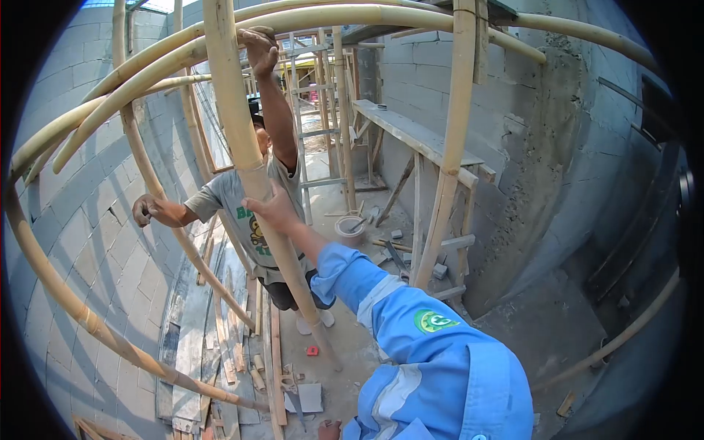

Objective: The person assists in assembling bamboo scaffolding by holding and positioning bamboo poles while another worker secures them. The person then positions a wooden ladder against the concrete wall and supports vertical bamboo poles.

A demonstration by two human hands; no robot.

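My right hand (277, 210), at the end of a blue sleeve, is closed around a thick bamboo pole (253, 172). The pole stands slightly tilted and runs from the top edge down to the floor. Part of my left hand (330, 430) shows at the bottom edge; its fingers are mostly cut off. Behind the pole stands a co-worker in a grey shirt (246, 227). One of the co-worker's hands (260, 50) reaches up to a horizontal bamboo pole (330, 16), and the other (150, 210) is stretched out to the left.
Curved-looking bamboo poles (95, 323) cross the left side. A wooden bench (411, 136) stands along the right wall, near an upright pole (455, 110). On the floor are a bucket (350, 227), planks (275, 367), a saw (295, 403) and a red object (313, 350).
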